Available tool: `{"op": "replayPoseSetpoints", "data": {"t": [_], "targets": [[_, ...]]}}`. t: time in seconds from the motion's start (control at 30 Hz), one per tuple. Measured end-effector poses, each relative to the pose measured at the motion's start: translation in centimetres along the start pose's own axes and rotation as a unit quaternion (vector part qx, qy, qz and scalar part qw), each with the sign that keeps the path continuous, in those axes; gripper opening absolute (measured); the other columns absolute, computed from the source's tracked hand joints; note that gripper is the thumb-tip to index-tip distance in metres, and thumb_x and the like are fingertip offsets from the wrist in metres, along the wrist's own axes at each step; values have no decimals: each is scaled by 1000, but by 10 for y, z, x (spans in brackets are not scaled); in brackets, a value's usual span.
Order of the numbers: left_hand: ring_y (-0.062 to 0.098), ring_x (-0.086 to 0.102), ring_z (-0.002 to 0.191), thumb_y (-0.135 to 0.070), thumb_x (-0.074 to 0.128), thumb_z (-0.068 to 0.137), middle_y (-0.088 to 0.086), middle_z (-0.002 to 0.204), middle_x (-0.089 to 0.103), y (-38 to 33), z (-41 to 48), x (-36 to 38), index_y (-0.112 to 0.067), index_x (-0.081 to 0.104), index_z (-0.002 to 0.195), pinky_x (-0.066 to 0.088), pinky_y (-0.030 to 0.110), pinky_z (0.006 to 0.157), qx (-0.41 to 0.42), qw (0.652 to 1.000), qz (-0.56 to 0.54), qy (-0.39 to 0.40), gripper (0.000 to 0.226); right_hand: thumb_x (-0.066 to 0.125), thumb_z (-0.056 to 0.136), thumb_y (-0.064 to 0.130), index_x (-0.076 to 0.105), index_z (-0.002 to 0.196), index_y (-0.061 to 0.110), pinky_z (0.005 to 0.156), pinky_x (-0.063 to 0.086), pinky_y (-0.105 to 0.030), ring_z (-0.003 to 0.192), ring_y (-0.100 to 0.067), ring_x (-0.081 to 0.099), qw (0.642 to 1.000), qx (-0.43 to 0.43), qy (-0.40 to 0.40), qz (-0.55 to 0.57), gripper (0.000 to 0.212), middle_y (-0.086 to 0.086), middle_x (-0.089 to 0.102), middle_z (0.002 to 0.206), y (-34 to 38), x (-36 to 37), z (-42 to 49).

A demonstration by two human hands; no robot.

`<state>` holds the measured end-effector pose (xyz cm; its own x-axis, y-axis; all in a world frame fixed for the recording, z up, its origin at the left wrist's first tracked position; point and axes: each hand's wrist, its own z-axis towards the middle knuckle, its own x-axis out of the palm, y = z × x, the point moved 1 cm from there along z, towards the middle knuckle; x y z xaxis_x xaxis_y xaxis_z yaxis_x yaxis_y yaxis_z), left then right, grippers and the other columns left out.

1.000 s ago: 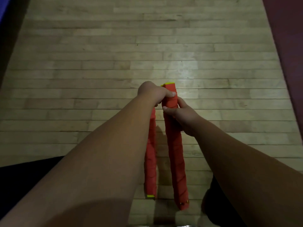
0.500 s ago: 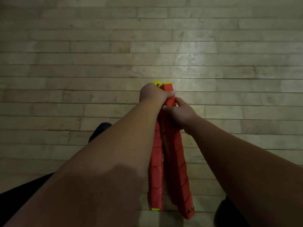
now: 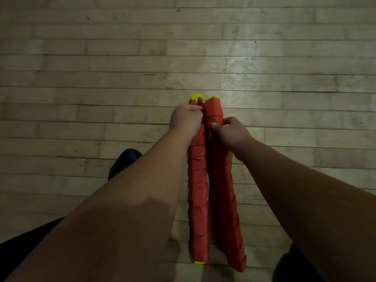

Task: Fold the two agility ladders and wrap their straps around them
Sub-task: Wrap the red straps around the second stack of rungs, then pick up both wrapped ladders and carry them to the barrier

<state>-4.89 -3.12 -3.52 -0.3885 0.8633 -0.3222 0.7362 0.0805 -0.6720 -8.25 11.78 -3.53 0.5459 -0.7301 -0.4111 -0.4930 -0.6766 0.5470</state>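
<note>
Two folded agility ladders hang side by side in front of me, each a long bundle wound in red strap with yellow rung ends showing. My left hand grips the top of the left bundle. My right hand holds the right bundle near its top, thumb pressed on the strap. The two bundles touch along their length. Their lower ends hang close to the wooden floor.
Pale wooden floorboards fill the view. A dark shoe shows at the left of my left forearm. Dark clothing lies at the lower left corner and lower right edge.
The two bundles have come together and now hang parallel, touching. My left hand has shifted to the left bundle's top. The camera has tilted down toward the floor.
</note>
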Motion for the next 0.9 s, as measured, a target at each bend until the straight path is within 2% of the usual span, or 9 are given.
{"op": "replayPoseSetpoints", "data": {"t": [0.13,0.23,0.37,0.47,0.53,0.63,0.77,0.83,0.9], "targets": [[14,68,69,-4,71,87,2,94,81,11,1,-2,-31,81,101,54,28,72,-25,995,-84,36,32,69,99,51,62,145,18,109,55,-49,122,-32,68,1000,-5,9,-11,57,-10,70,134,8,-1,0],[17,70,72,-9,73,89,5,97,81,13,4,-3,-32,80,102,56,34,75,-34,995,-78,54,27,70,85,60,69,140,20,106,58,-50,117,-30,73,1000,-2,5,-8,68,-8,75,128,10,-2,3],[20,65,69,-21,71,75,3,84,74,13,6,-2,-27,74,97,54,36,71,-40,996,-64,36,22,72,95,52,78,128,18,102,60,-47,113,-31,75,996,-31,-35,-81,48,-8,80,119,19,-2,4],[15,54,56,-4,64,91,-1,72,61,5,-4,-3,-24,62,89,44,27,60,-44,994,-97,32,20,73,97,52,79,127,14,105,56,-43,117,-32,72,994,-29,-53,-96,49,-11,79,121,23,-1,3],[15,55,58,-2,63,86,1,75,61,3,-8,-6,-21,61,93,43,24,56,-45,992,-114,16,20,76,94,56,81,122,16,104,58,-43,112,-30,75,996,-12,-59,-71,49,-9,81,115,23,-1,2],[19,63,63,-17,62,65,2,75,66,13,-8,-10,-16,65,103,49,26,57,-55,991,-125,-9,37,74,88,65,82,116,17,100,60,-47,104,-30,77,998,-2,-56,-19,55,-7,82,105,12,-1,2],[20,66,89,-29,71,90,1,106,69,25,-21,-19,-17,62,121,47,31,73,-33,997,44,-58,34,58,77,68,78,86,11,94,62,-56,98,-41,76,998,29,-47,4,61,-15,79,94,-12,-2,3],[22,62,102,-45,72,92,1,121,64,37,-33,-18,-15,59,130,46,32,83,-35,989,134,-44,50,51,71,66,77,81,15,92,63,-56,96,-41,75,999,32,-19,-2,59,-14,78,92,-37,1,16],[27,65,108,-64,68,81,5,126,65,49,-47,-13,-11,58,132,55,38,91,-58,984,165,-23,74,52,64,66,79,85,29,91,64,-56,95,-39,77,999,39,-7,20,50,-10,79,91,-45,-2,8]]}}
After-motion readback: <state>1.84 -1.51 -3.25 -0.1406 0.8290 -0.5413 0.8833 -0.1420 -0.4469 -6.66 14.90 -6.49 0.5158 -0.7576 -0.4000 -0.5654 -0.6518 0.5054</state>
